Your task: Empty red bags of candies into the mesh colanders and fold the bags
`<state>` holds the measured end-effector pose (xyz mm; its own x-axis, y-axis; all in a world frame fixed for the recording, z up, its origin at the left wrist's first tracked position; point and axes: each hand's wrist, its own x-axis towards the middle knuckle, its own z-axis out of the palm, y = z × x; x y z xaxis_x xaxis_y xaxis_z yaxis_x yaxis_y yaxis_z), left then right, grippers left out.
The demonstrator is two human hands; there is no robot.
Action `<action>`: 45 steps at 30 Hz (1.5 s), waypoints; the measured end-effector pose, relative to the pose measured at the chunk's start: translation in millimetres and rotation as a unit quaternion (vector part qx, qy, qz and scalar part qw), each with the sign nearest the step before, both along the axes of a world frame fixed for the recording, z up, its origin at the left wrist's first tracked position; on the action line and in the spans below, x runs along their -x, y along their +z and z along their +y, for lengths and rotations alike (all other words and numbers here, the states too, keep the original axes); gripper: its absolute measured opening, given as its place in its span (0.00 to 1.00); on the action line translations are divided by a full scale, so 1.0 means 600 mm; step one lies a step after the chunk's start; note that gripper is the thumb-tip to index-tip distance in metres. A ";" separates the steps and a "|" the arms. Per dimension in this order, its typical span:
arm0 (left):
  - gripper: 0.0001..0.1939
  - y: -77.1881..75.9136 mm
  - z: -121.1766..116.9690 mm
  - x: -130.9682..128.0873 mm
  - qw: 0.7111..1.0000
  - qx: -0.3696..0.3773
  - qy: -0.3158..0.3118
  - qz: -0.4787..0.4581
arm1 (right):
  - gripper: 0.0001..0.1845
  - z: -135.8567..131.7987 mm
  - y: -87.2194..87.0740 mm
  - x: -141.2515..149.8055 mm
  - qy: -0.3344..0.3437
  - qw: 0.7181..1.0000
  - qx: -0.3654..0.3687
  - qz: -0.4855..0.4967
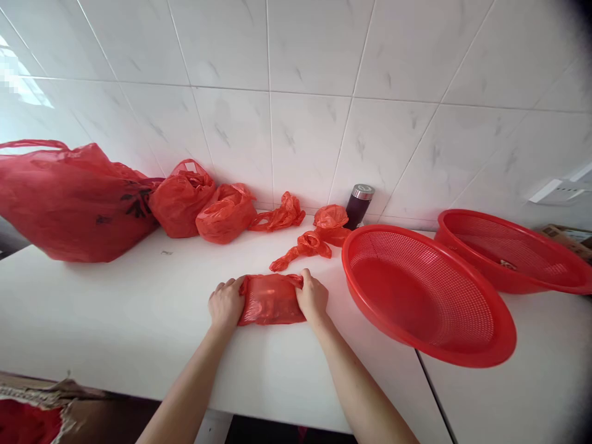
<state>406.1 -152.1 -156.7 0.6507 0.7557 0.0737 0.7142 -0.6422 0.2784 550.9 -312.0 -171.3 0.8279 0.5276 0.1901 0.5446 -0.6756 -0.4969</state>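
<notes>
Between my two hands a red plastic bag point(272, 300) lies on the white table point(139, 320), its film pulled taut over contents that I cannot make out. My left hand point(226, 302) is closed on the bag's upper left corner. At the upper right corner, my right hand point(313, 296) grips the film with the thumb on top. Just beyond the hands lies a crumpled, twisted red bag point(305, 245). A large red mesh basket point(383, 320) stands to the right of my right hand, apart from it.
A big full red bag point(83, 203) and smaller red bags point(182, 203) point(226, 216) line the wall side. Behind stands a dark thermos point(359, 206). A second red basket point(467, 265) sits at the right, and a torn carton point(87, 413) below the table's front edge.
</notes>
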 end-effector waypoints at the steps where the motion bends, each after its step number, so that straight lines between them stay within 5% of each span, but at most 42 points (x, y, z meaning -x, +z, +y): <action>1: 0.15 -0.003 -0.001 0.001 1.000 -0.019 -0.001 -0.006 | 0.07 0.001 -0.001 0.001 0.003 1.000 0.008 -0.010; 10: 0.24 -0.012 -0.008 0.004 0.997 -0.056 0.007 -0.058 | 0.09 -0.004 -0.008 0.005 0.024 0.998 0.032 -0.051; 17: 0.15 -0.001 0.002 0.008 0.989 0.069 0.000 -0.131 | 0.09 -0.017 0.003 0.010 0.043 0.998 -0.021 -0.029; 24: 0.15 0.002 -0.048 -0.039 0.980 0.119 -0.053 -0.148 | 0.19 0.003 0.010 0.034 0.050 0.997 -0.042 -0.042; 31: 0.13 0.007 -0.062 -0.054 0.990 0.121 -0.051 -0.054 | 0.06 0.013 -0.004 0.027 0.073 0.996 -0.019 -0.050; 36: 0.14 0.007 -0.063 -0.056 0.986 0.146 -0.026 -0.079 | 0.04 0.013 -0.006 0.025 0.075 0.996 -0.023 -0.051; 40: 0.14 0.000 -0.048 -0.044 0.966 0.204 -0.001 -0.162 | 0.14 0.003 0.000 0.030 0.067 0.996 -0.048 -0.046; 45: 0.21 -0.002 -0.019 -0.007 0.900 0.312 0.054 -0.301 | 0.22 -0.011 0.002 0.029 0.036 0.974 -0.222 0.034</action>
